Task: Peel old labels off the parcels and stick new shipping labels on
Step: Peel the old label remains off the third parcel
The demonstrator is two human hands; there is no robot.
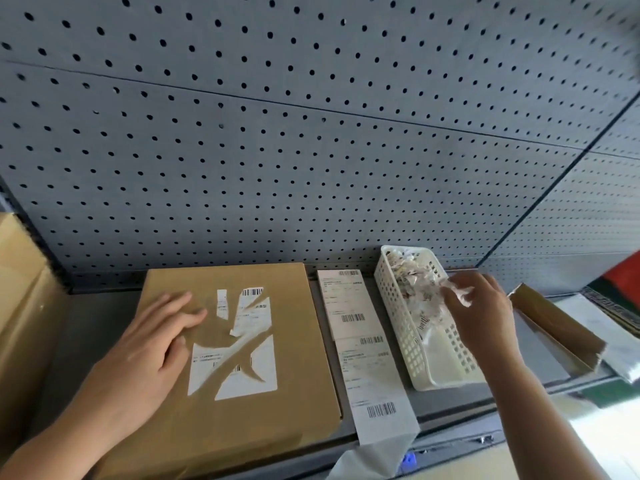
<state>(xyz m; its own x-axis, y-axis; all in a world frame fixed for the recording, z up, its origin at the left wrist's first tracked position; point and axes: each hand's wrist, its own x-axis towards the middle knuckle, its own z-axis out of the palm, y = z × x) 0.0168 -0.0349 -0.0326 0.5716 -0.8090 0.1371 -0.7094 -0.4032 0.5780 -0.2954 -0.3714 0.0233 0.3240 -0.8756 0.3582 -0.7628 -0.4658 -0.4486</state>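
Observation:
A flat brown cardboard parcel point(263, 420) lies on the grey bench in front of me. Torn white remnants of an old label point(242, 372) stick to its top. My left hand point(156, 344) rests flat on the parcel's left part, fingers straight. My right hand point(479, 306) hovers over a white perforated basket point(405, 341) and pinches a crumpled scrap of peeled label point(460, 294). The basket holds several crumpled label scraps. A strip of new shipping labels point(363, 358) lies between parcel and basket and hangs over the bench's front edge.
A grey pegboard wall point(311, 150) rises behind the bench. Cardboard boxes point(20, 299) stand at the left. An open cardboard piece point(557, 327) and a white sheet lie at the right, beside something red and green at the far right.

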